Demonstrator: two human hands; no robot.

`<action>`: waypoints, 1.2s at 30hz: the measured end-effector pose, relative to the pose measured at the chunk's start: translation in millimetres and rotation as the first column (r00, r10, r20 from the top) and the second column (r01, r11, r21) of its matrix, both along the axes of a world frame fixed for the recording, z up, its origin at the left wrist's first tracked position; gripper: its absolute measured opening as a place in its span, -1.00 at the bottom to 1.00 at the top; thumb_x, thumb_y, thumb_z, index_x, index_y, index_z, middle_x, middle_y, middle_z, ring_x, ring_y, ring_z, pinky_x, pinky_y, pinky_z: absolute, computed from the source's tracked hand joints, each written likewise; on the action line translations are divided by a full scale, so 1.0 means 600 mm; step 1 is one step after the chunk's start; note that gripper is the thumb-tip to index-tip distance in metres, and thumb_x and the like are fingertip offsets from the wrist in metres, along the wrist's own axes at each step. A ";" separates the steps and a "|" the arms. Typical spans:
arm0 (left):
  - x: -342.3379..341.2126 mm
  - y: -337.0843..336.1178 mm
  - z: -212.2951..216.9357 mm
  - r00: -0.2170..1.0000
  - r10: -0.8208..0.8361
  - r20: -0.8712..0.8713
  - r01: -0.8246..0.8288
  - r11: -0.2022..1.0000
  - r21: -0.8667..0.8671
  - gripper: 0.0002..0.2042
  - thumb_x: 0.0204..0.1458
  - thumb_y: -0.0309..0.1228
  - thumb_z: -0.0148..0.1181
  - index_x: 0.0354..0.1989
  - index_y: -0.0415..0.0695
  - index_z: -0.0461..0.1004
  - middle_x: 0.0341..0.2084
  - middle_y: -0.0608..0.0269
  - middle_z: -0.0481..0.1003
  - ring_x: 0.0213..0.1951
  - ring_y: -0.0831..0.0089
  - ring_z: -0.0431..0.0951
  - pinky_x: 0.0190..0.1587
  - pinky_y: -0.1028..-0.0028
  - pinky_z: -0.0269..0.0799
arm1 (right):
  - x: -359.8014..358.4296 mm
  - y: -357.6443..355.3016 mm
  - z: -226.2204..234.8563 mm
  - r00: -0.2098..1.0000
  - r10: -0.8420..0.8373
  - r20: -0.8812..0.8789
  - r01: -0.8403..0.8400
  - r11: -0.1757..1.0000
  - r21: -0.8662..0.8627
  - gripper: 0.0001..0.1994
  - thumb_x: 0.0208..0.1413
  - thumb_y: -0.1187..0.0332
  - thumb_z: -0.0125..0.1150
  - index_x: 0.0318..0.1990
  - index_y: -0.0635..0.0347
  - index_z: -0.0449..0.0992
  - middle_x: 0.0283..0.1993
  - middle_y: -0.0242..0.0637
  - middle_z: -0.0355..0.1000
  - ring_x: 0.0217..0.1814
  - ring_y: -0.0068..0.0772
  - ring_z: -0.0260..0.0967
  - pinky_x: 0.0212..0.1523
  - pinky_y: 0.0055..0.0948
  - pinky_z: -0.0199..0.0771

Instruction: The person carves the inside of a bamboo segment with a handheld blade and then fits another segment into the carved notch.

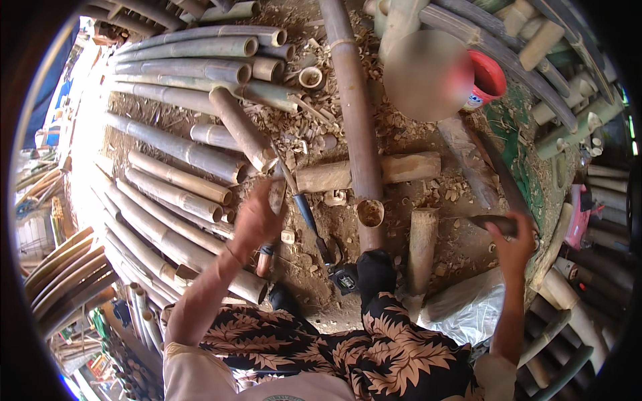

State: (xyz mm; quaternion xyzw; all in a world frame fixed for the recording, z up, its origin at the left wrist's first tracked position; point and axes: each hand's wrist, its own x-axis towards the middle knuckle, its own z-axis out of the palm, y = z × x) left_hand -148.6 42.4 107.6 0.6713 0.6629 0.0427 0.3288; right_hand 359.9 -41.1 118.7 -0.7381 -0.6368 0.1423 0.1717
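Observation:
My left hand (257, 217) is smeared by motion, its fingers at the lower end of a short, thick bamboo piece (241, 127) that slants over the pile. Whether they grip it cannot be made out. My right hand (513, 244), out to the right, is closed around a dark brown, tapered tool (493, 224) whose thin end points left. Between my hands a long brown bamboo pole (358, 113) rests across a squat log (408, 170), its open cut end toward me. A long tool with a blue handle (305, 212) lies on the ground left of the pole.
Cut bamboo poles (180, 160) lie in rows on the left. Wood shavings (314, 73) cover the ground. At the far right stands a red bucket (489, 75) beside a blurred patch. A short post (422, 247) and a clear plastic sheet (475, 311) are near my leg.

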 end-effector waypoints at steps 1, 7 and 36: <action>0.035 -0.038 0.009 0.998 0.021 0.067 -0.004 0.970 -0.245 -0.59 0.07 -0.50 0.23 0.12 -0.16 0.38 0.04 -0.02 0.45 0.13 0.12 0.45 0.19 0.18 0.46 | -0.005 -0.007 0.030 0.990 -0.056 -0.127 0.043 0.994 -0.103 -0.19 -0.16 0.36 0.53 0.30 0.06 0.22 -0.13 -0.21 0.39 -0.15 -0.32 0.41 -0.16 -0.36 0.45; 0.173 -0.192 -0.010 0.664 0.122 0.738 0.409 0.767 -0.494 -0.42 0.20 -0.10 0.15 0.21 -0.33 0.27 -0.16 -0.04 0.56 -0.03 0.16 0.57 0.07 0.27 0.53 | -0.146 -0.027 0.065 0.494 -0.288 -0.821 -0.173 0.892 -0.417 -0.24 -0.12 0.34 0.42 0.27 0.19 0.19 -0.26 -0.34 0.40 -0.26 -0.54 0.38 -0.17 -0.46 0.43; 0.308 -0.063 -0.115 0.420 0.792 0.443 -0.189 0.554 -0.811 -0.76 0.22 -0.34 0.00 -0.23 -0.30 0.46 -0.62 0.20 0.40 -0.57 0.46 0.42 -0.52 0.39 0.35 | -0.289 0.134 -0.051 0.851 0.344 -0.396 -0.523 0.618 -0.587 -0.71 0.00 0.33 0.25 -0.10 0.15 0.43 -0.43 -0.04 0.53 -0.33 0.11 0.53 -0.29 -0.05 0.52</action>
